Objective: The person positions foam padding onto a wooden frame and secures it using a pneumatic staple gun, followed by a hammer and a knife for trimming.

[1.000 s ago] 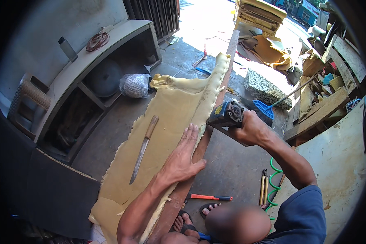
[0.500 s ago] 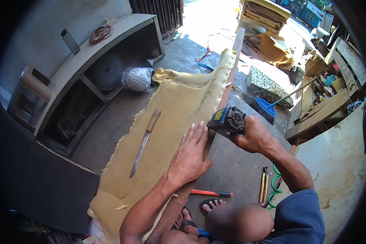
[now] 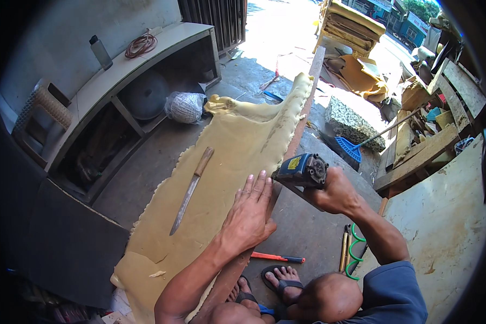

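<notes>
My left hand [image 3: 248,218] lies flat and open on the tan sheet [image 3: 216,200], near the knife [image 3: 190,191], gripping nothing; the sheet's edge runs along the wooden rail [image 3: 229,281]. Just beyond, my right hand [image 3: 332,191] grips the staple gun [image 3: 303,170], nose near that edge. I'd judge this is edge-fastening; the next shot calls for a snug sheet and steady nose

Power tool [image 3: 303,169] lower along board [image 3: 231,279], left hand [image 3: 248,211] closer to it, right foot [image 3: 287,282] more visible
</notes>
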`<control>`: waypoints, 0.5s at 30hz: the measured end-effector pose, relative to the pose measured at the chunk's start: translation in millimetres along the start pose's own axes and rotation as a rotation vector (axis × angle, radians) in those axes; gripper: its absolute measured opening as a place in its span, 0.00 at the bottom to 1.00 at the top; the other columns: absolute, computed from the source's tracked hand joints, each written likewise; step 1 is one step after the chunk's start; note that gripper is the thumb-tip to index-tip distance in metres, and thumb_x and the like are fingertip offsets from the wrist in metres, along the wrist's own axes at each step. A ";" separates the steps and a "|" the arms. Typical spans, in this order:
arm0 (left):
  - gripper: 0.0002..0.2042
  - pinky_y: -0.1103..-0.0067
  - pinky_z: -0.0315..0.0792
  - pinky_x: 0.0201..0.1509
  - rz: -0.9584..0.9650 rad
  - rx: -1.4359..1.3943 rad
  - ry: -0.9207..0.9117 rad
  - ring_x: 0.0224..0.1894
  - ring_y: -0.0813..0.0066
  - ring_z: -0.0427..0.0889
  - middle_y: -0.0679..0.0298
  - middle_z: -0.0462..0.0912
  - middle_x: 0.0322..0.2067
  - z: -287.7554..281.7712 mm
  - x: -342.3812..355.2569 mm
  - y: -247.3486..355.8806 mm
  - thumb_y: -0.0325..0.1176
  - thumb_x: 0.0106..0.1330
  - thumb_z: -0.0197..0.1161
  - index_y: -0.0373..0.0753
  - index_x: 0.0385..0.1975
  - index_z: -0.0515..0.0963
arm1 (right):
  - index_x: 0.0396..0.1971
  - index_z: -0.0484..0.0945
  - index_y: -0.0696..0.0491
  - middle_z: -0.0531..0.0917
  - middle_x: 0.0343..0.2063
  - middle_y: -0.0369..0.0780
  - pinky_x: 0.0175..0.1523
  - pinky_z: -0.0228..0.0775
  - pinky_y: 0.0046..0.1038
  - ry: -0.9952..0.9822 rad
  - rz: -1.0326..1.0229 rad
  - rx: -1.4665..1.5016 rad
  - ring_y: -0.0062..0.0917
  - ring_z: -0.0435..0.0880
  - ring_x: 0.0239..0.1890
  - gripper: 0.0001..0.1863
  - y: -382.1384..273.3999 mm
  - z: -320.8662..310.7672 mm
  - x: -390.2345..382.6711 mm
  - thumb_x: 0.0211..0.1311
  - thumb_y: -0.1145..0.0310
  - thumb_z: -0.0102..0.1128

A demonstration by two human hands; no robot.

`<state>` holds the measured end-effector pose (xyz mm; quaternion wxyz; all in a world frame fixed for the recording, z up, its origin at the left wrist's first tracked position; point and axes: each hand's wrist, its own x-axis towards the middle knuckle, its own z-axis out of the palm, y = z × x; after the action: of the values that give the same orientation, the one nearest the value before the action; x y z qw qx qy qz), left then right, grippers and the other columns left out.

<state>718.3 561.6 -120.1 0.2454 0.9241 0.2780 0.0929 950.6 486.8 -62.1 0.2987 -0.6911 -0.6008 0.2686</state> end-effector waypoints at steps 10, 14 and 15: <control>0.53 0.63 0.47 0.80 0.055 -0.345 -0.030 0.79 0.43 0.43 0.40 0.44 0.77 -7.8 -9.4 -21.1 0.41 0.55 0.70 0.33 0.77 0.43 | 0.32 0.85 0.60 0.83 0.22 0.56 0.37 0.78 0.42 -0.005 0.044 -0.051 0.48 0.87 0.27 0.12 15.5 2.5 5.5 0.53 0.67 0.63; 0.56 0.63 0.46 0.81 0.031 -0.204 -0.053 0.79 0.43 0.42 0.40 0.43 0.77 -5.9 -26.7 -20.0 0.42 0.53 0.73 0.33 0.77 0.43 | 0.32 0.85 0.62 0.84 0.24 0.57 0.39 0.78 0.43 -0.060 0.199 -0.094 0.50 0.87 0.30 0.14 -14.5 -3.3 11.4 0.55 0.65 0.64; 0.56 0.63 0.46 0.80 0.040 -0.173 -0.059 0.79 0.43 0.42 0.40 0.43 0.77 -5.0 -25.4 -14.8 0.42 0.53 0.73 0.33 0.77 0.43 | 0.31 0.85 0.63 0.84 0.24 0.58 0.39 0.78 0.44 -0.074 0.196 -0.095 0.50 0.87 0.31 0.15 -11.3 -8.3 9.9 0.55 0.64 0.65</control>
<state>688.8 560.2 -124.2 0.3304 0.9071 0.2431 0.0941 950.3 497.0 -48.3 0.2156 -0.7493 -0.5532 0.2932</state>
